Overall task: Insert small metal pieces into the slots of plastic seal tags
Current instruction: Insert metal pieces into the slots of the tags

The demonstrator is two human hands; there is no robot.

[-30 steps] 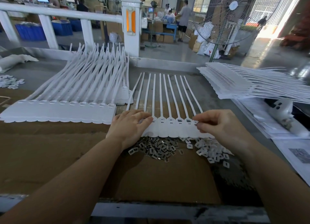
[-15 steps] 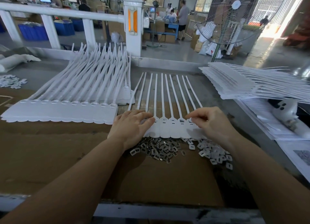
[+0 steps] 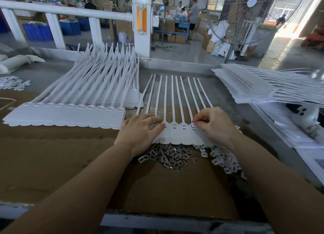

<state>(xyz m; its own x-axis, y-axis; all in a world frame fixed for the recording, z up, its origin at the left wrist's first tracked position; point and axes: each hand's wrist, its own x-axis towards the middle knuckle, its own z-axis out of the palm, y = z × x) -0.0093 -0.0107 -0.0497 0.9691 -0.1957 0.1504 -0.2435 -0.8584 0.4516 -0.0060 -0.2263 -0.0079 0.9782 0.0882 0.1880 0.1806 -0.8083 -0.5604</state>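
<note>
A strip of white plastic seal tags [image 3: 177, 134] lies in front of me on brown cardboard, its long tails pointing away. My left hand [image 3: 140, 132] lies flat on the strip's left end with straight fingers pressing it down. My right hand [image 3: 213, 125] hovers over the strip's right part, its thumb and forefinger pinching a small metal piece [image 3: 193, 127] at a tag's slot. A heap of small metal pieces [image 3: 168, 156] sits just below the strip, with small white plastic pieces [image 3: 220, 160] to its right.
A big stack of tag strips [image 3: 70, 111] fills the left of the table. Another stack of strips [image 3: 263, 86] lies at the right, above papers and a white device [image 3: 305, 114]. Loose white pieces [image 3: 12, 83] lie far left. A fan and a white railing stand beyond.
My right hand has moved left along the strip, from its right end to a slot nearer the middle. My left hand has stayed on the strip's left end.
</note>
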